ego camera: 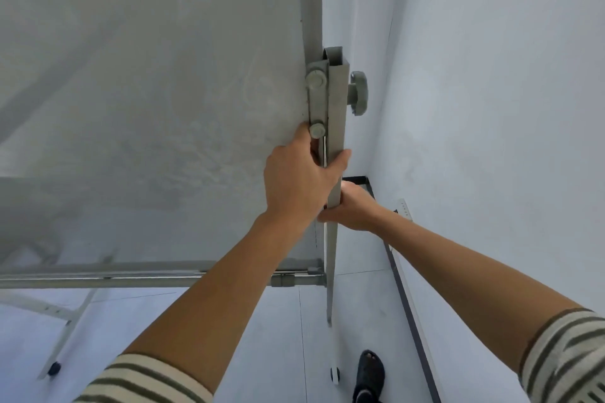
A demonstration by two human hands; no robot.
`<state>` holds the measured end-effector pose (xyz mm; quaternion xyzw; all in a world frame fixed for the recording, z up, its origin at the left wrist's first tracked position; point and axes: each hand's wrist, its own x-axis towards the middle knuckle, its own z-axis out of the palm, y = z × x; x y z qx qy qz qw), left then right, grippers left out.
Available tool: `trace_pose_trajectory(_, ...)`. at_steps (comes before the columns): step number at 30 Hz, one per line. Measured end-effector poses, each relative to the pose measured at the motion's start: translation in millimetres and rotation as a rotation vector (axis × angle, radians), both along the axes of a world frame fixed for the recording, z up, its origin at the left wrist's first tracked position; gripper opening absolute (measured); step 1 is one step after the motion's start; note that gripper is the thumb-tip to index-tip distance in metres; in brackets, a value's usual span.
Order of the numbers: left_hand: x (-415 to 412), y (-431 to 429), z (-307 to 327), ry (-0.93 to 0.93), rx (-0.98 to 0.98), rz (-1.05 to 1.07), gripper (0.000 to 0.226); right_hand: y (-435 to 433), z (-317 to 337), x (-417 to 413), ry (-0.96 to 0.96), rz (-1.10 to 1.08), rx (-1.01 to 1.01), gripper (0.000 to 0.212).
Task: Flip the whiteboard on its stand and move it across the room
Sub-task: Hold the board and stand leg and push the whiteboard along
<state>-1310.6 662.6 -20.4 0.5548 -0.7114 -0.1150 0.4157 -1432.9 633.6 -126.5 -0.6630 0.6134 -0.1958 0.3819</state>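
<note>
The whiteboard (157,108) fills the left and centre of the head view, its grey frame edge running down the right side. A grey upright post of the stand (337,101) holds it through a pivot bracket with a round locking knob (358,93). My left hand (299,178) is wrapped around the board's right edge and the post just below the bracket. My right hand (353,206) grips the same post slightly lower, from the right. The tray rail (137,280) runs along the board's bottom edge.
A white wall (491,108) stands close on the right, with a dark skirting strip (412,311) along its foot. The stand's caster wheels (334,373) rest on the pale tiled floor. My sandalled foot (370,373) is beside the right wheel.
</note>
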Motion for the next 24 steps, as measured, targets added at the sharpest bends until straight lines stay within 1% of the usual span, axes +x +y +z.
trace_pose_trajectory(3, 10, 38, -4, 0.0, 0.001, -0.051, 0.046, 46, -2, 7, 0.004, -0.057, 0.018, 0.031)
trace_pose_trajectory(7, 14, 89, -3, -0.023, 0.006, -0.098, 0.049, 103, -6, 12, -0.009, -0.145, 0.021, 0.032)
trace_pose_trajectory(12, 11, 156, -2, -0.024, 0.035, -0.144, 0.052, 172, -10, 9, -0.026, -0.17, 0.027, 0.04)
trace_pose_trajectory(14, 9, 182, -2, -0.01, 0.05, -0.145, 0.052, 200, -7, 8, -0.035, -0.186, 0.021, 0.036)
trace_pose_trajectory(17, 5, 221, -1, 0.018, 0.086, -0.147, 0.051, 241, 1, 8, -0.049, -0.198, 0.004, 0.017)
trace_pose_trajectory(18, 3, 233, 0, 0.019, 0.099, -0.149, 0.052, 256, 2, 6, -0.049, -0.187, -0.004, 0.014)
trace_pose_trajectory(21, -7, 276, 1, 0.026, 0.139, -0.148, 0.052, 299, 0, -4, -0.039, -0.174, -0.023, 0.022)
trace_pose_trajectory(24, -16, 320, 1, 0.032, 0.144, -0.159, 0.053, 341, -6, -13, -0.04, -0.194, -0.017, 0.019)
